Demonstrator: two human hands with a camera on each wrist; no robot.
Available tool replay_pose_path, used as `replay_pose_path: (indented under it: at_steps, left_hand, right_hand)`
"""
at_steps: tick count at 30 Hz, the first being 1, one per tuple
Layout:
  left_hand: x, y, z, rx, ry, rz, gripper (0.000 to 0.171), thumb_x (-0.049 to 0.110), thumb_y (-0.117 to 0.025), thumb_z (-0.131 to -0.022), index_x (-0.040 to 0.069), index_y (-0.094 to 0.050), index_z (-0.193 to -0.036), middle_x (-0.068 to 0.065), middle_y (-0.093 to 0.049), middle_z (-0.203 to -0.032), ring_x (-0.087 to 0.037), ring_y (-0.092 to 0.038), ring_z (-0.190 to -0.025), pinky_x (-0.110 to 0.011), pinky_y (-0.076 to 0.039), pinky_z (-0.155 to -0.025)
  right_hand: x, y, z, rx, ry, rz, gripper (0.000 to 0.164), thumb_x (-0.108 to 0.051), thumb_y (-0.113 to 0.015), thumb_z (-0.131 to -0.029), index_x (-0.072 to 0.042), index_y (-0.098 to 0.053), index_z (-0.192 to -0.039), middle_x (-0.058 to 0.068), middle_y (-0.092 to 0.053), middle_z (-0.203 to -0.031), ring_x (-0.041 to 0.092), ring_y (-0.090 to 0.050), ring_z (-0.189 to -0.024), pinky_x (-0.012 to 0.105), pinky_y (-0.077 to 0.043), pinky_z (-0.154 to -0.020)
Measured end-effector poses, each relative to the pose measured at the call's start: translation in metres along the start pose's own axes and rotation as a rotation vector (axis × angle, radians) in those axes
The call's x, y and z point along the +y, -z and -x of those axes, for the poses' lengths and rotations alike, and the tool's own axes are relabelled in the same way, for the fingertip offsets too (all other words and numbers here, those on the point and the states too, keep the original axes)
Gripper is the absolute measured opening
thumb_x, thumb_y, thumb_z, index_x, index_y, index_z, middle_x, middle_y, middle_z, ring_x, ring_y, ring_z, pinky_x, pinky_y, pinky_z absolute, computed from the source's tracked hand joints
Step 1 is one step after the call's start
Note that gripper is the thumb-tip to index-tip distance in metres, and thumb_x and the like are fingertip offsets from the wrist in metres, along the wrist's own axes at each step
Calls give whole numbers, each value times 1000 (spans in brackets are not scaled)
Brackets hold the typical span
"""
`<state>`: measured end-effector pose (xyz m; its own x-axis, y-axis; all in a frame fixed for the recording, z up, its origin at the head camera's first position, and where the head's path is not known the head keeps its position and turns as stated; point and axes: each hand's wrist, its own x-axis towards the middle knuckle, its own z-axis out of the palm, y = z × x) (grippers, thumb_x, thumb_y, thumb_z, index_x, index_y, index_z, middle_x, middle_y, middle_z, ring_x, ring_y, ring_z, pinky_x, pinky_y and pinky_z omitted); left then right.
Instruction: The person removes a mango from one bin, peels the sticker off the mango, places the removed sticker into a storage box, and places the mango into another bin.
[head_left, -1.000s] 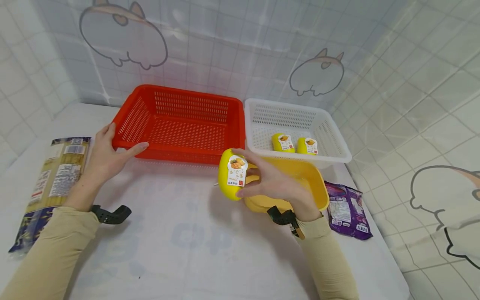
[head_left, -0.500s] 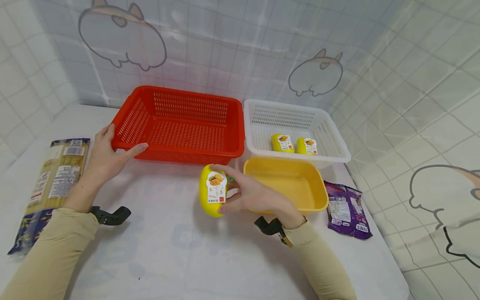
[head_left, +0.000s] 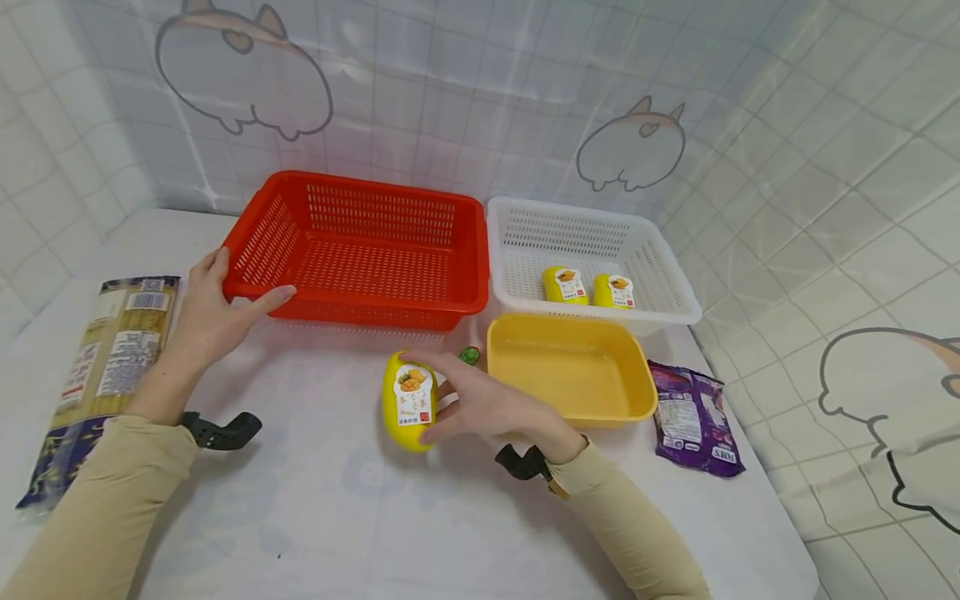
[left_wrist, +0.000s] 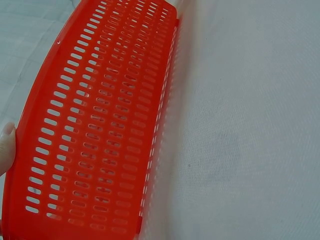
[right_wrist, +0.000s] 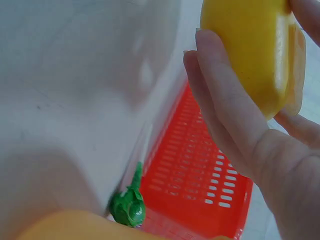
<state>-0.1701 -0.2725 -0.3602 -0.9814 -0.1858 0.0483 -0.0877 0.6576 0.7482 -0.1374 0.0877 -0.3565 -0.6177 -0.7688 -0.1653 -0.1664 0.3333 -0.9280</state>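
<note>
My right hand (head_left: 491, 400) holds a yellow mango-shaped pack (head_left: 411, 404) above the white table, thumb and fingers round its right side. A white label with a mango picture faces up. In the right wrist view, its yellow underside (right_wrist: 245, 50) shows between the fingers. My left hand (head_left: 210, 308) grips the front left corner of a red plastic basket (head_left: 360, 310), its thumb along the front rim. The left wrist view has the basket's slotted wall (left_wrist: 100, 120) and a fingertip at the rim. A green-wrapped lollipop (head_left: 469, 356) lies just beyond the right hand.
A white basket (head_left: 678, 292) with two similar yellow packs (head_left: 564, 286) adjoins the red one. In front of it stands a yellow tub (head_left: 570, 412), with a purple packet (head_left: 693, 421) to its right. A long pasta packet (head_left: 112, 358) lies at the left.
The right hand has carried the yellow pack left and nearer to me, away from the yellow tub, uncovering the tub and the green lollipop. The left hand has stayed at the red basket.
</note>
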Motion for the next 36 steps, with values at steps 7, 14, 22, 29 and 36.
replay_pose_path:
  at_steps: [7,14,22,29,36]
  left_hand:
    - [0,0,-1,1,-1,-5,107,61,-58,-91,12,8,-160,-23,8,-166,-50,-5,-148,-75,-28,-107]
    - [0,1,-1,-4,-1,-47,108,65,-56,-91,12,8,-160,-25,7,-165,-51,-6,-148,-77,-28,-105]
    - [0,2,-1,-1,-16,-63,107,64,-57,-91,12,5,-161,-27,2,-164,-52,-9,-147,-77,-28,-105]
    - [3,5,1,18,-32,-91,110,63,-58,-91,8,8,-160,-23,9,-166,-51,-3,-149,-78,-20,-108]
    - [14,5,7,162,-179,-94,97,47,-67,-92,15,-8,-162,-9,-1,-169,-31,5,-155,-72,-11,-117]
  right_hand:
    - [8,-7,-9,-6,13,123,95,-11,-87,-77,-30,-35,-154,-7,-41,-147,13,-57,-107,34,-57,-93]
    - [11,-12,-12,-1,-21,181,96,-14,-87,-77,-33,-35,-155,-3,-45,-137,13,-55,-112,29,-56,-92]
    - [11,-13,-11,-2,-39,195,96,-14,-87,-77,-33,-34,-154,-3,-45,-136,15,-62,-101,25,-57,-87]
    - [13,-11,-12,-6,-57,159,99,-15,-87,-78,-29,-29,-157,-6,-43,-140,16,-58,-105,27,-56,-88]
    - [13,-9,-12,-6,-110,165,101,-20,-86,-79,-25,-21,-157,-5,-52,-128,16,-60,-101,24,-55,-86]
